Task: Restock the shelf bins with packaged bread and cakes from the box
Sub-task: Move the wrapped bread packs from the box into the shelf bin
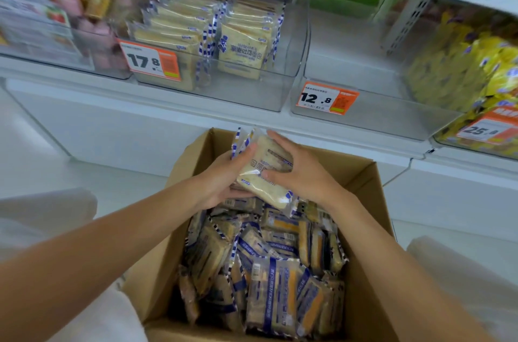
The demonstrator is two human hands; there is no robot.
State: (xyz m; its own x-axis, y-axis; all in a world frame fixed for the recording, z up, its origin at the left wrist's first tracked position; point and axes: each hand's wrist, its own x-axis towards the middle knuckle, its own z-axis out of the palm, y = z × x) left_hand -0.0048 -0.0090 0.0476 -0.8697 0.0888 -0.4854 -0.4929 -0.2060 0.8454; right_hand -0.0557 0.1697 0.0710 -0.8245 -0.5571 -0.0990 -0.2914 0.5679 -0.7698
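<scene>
"17.8" is printed in black on the orange price tag fixed to the clear bin up and to the left of the left hand. On the front packet in that bin, "藜麦吐司面包" is seen under a small Latin brand line too faint to be read. "12.8" is shown on the orange tag of the next bin, above the right hand. Far to the right of that hand, a third tag is read as "25", its decimal blurred. The print on the bread packet gripped by both hands cannot be made out.
</scene>
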